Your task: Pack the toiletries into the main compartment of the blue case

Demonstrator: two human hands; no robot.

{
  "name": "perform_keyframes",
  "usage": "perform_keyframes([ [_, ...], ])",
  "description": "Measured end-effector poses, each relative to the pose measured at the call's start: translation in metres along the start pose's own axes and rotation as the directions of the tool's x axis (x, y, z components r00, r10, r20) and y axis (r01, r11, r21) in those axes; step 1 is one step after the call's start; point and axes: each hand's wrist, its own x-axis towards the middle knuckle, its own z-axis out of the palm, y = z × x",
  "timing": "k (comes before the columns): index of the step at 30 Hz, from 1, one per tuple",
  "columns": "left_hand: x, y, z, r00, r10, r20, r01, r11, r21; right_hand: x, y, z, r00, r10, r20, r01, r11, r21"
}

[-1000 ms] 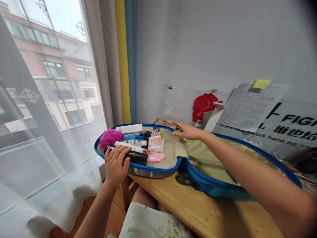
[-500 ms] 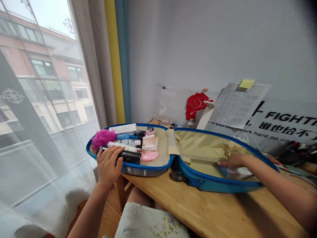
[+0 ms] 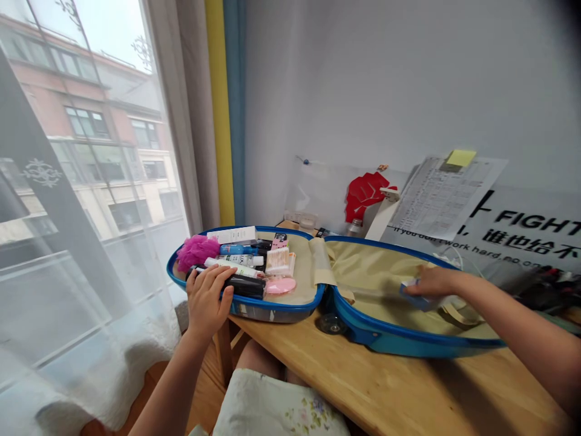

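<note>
Blue and blurred, the box [image 3: 414, 298] is clamped in the right hand [image 3: 436, 283], well right of the loosely draped left hand [image 3: 207, 298].

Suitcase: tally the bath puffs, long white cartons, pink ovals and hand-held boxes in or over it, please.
Bath puff: 1, magenta
Long white carton: 1
Pink oval: 1
Box in the right hand: 1, blurred, partly blue
Total: 4

The blurred right hand [image 3: 433, 283] partly hides a blue box [image 3: 414, 298]; the right edge crops wall lettering [image 3: 539, 224].
</note>
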Motion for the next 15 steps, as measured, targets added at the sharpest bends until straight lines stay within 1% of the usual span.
perform_keyframes([
  [2, 0.0, 0.0, 0.0, 1.0, -0.004, -0.002, 0.004, 1.0, -0.002, 0.004, -0.02, -0.027, 0.994, -0.099, 0.043, 0.1, 0.995, -0.023],
  [4, 0.0, 0.001, 0.0, 1.0, -0.011, 0.001, 0.011, 1.0, -0.004, 0.007, -0.049, -0.051, 0.971, -0.236, 0.046, 0.238, 0.971, -0.024],
  [6, 0.001, 0.001, 0.0, 1.0, -0.017, 0.003, 0.017, 1.0, -0.004, 0.009, -0.086, -0.067, 0.924, -0.381, 0.018, 0.381, 0.924, -0.017],
  [7, 0.001, 0.001, 0.0, 1.0, -0.018, 0.004, 0.018, 1.0, -0.003, 0.009, -0.107, -0.071, 0.892, -0.451, 0.006, 0.451, 0.892, -0.013],
  [8, 0.001, 0.001, 0.0, 1.0, -0.017, 0.006, 0.017, 1.0, -0.002, 0.009, -0.128, -0.073, 0.857, -0.516, -0.003, 0.516, 0.857, -0.01],
  [11, 0.001, 0.001, -0.001, 1.0, -0.015, 0.004, 0.015, 1.0, -0.001, 0.008, -0.191, -0.071, 0.724, -0.69, -0.01, 0.69, 0.724, -0.006],
  [13, 0.001, 0.002, -0.001, 1.0, -0.015, 0.002, 0.015, 1.0, -0.006, 0.007, -0.226, -0.066, 0.644, -0.765, 0.003, 0.765, 0.644, -0.012],
  [15, 0.001, 0.002, -0.002, 1.0, -0.015, 0.004, 0.015, 1.0, -0.011, 0.006, -0.254, -0.06, 0.587, -0.809, 0.025, 0.809, 0.587, -0.019],
])
